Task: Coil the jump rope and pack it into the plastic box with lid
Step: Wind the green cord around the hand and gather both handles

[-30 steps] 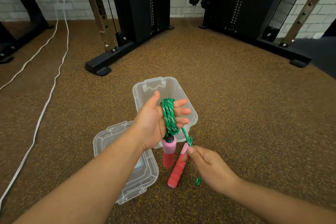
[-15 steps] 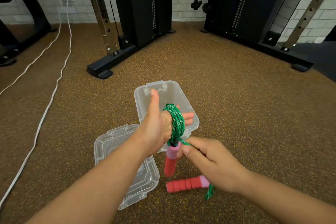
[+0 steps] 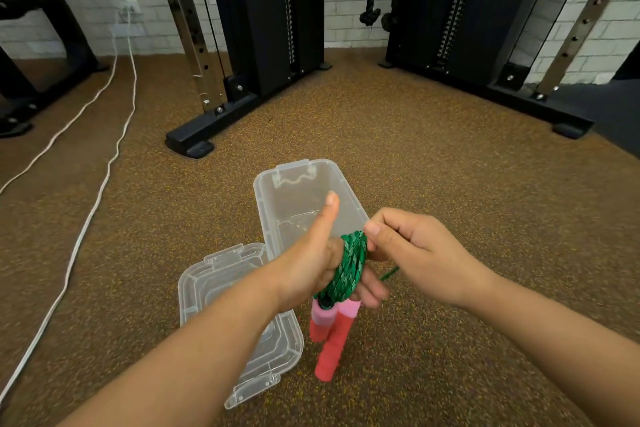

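The green jump rope (image 3: 349, 267) is wound in several loops around my left hand (image 3: 311, 260), whose thumb points up. Two red and pink foam handles (image 3: 330, 336) hang below that hand, side by side. My right hand (image 3: 412, 253) pinches the rope's free strand at the top of the coil, and a short green piece trails under it. The clear plastic box (image 3: 273, 198) stands open on the floor just behind my hands, with nothing inside. Its clear lid (image 3: 214, 291) lies flat on the floor to the left, partly under my left forearm.
Brown speckled gym flooring lies all around. Black cable-machine frames (image 3: 214, 128) stand at the back left and back right (image 3: 540, 104). Two white cables (image 3: 104, 184) run along the floor on the left from a wall socket.
My right hand has risen from beside the handles to the top of the coil, pulling the strand up. The second handle, which lay flat on the floor, now hangs beside the first.
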